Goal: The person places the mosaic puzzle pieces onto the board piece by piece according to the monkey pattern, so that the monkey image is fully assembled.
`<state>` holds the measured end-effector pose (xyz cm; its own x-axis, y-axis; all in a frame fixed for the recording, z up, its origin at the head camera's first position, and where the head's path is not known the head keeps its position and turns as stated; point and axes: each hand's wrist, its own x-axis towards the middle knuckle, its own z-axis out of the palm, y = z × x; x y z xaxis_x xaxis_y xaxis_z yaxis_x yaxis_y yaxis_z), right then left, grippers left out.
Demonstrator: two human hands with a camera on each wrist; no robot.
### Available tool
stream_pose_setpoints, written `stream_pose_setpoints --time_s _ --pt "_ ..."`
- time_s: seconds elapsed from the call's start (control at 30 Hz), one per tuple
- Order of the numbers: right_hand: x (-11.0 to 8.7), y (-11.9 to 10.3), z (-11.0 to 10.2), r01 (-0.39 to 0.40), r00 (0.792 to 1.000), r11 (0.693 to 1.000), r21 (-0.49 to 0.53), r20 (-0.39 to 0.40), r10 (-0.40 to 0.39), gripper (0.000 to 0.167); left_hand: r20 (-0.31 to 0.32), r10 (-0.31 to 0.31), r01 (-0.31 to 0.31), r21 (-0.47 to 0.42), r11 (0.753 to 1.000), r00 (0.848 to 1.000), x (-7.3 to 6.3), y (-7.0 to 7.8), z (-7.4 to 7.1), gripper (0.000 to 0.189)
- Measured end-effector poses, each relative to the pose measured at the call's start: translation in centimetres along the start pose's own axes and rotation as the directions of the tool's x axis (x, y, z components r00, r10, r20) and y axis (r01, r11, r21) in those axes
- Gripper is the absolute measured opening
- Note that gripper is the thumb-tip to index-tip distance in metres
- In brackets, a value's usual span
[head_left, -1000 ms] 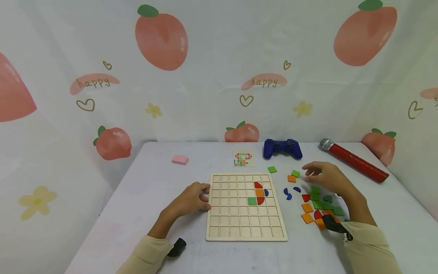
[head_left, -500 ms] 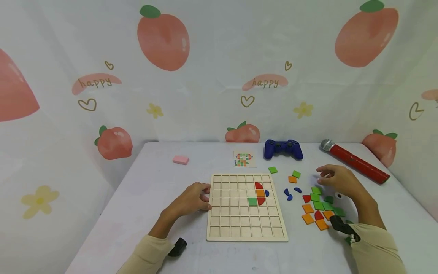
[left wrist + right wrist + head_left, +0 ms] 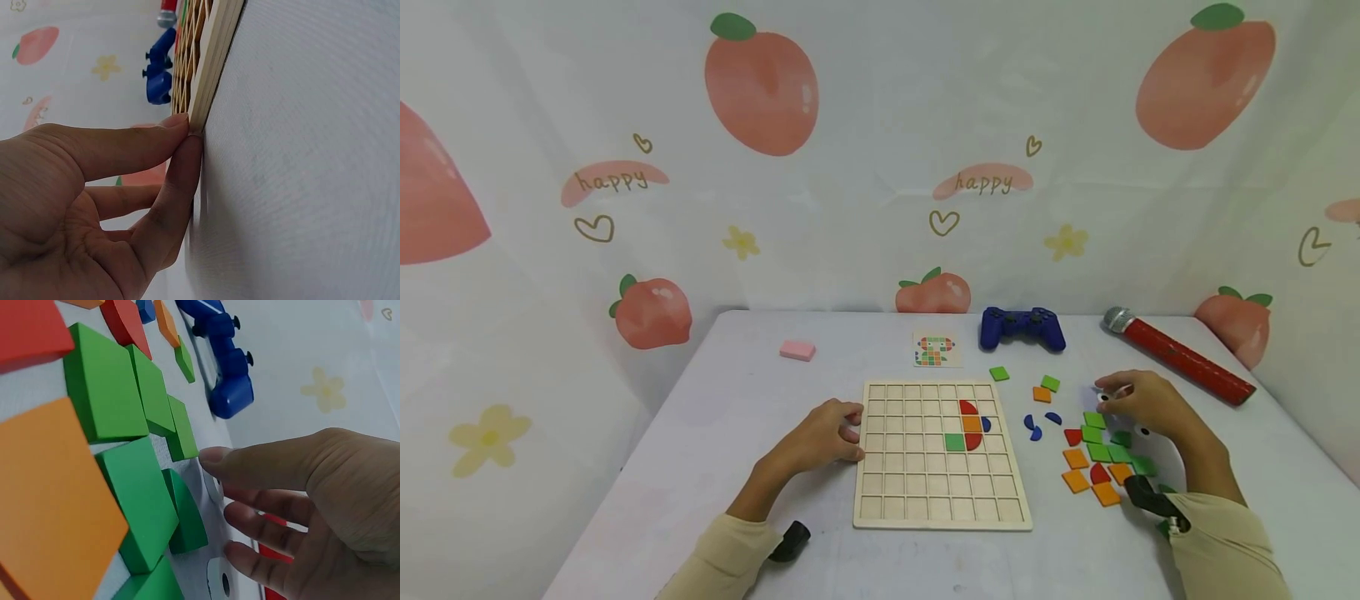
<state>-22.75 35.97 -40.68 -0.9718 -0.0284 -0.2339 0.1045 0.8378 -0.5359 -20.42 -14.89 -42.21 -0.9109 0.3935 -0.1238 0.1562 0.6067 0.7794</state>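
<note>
My left hand (image 3: pixel 818 435) rests at the left edge of a wooden grid board (image 3: pixel 906 482), thumb and fingertips touching its rim. In the left wrist view, those fingertips meet the board's edge (image 3: pixel 215 62). Several coloured tiles lie in the board's right part, among them a green square (image 3: pixel 954 442) and an orange square (image 3: pixel 972 424). Over the loose tiles, my right hand (image 3: pixel 1146 402) pinches a white eye piece (image 3: pixel 1102 398) between thumb and index finger; the thumb partly covers it in the right wrist view. Another eye piece (image 3: pixel 219 578) lies below that hand.
Loose green tiles (image 3: pixel 1099 452), orange tiles (image 3: pixel 1076 481) and blue half-rounds (image 3: pixel 1053 418) spread right of the board. Behind stand a pattern card (image 3: pixel 937 350), a blue game controller (image 3: pixel 1022 328), a red microphone (image 3: pixel 1187 358) and a pink block (image 3: pixel 797 350).
My right hand moved right, away from the far green and orange tiles, then lowered slightly, its thumb and index finger closing about an eye piece. The left hand stayed at the board.
</note>
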Motion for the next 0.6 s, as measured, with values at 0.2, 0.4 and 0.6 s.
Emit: stream_pose_setpoints --time_s 0.2,0.4,0.6 --pt "-0.02 0.43 0.07 0.005 1.0 1.0 -0.001 -0.003 -0.005 0.048 -0.006 -0.008 0.008 0.007 1.0 1.0 -0.05 0.15 0.03 0.067" --pt "0.06 0.62 0.17 0.004 1.0 1.0 0.003 -0.001 -0.004 0.044 -0.006 -0.003 0.003 0.009 1.0 1.0 -0.12 0.34 -0.05 0.065" --pt "0.04 0.01 0.41 0.017 1.0 1.0 -0.005 -0.009 -0.017 0.046 -0.003 -0.001 0.001 0.013 1.0 1.0 -0.13 0.26 -0.05 0.071"
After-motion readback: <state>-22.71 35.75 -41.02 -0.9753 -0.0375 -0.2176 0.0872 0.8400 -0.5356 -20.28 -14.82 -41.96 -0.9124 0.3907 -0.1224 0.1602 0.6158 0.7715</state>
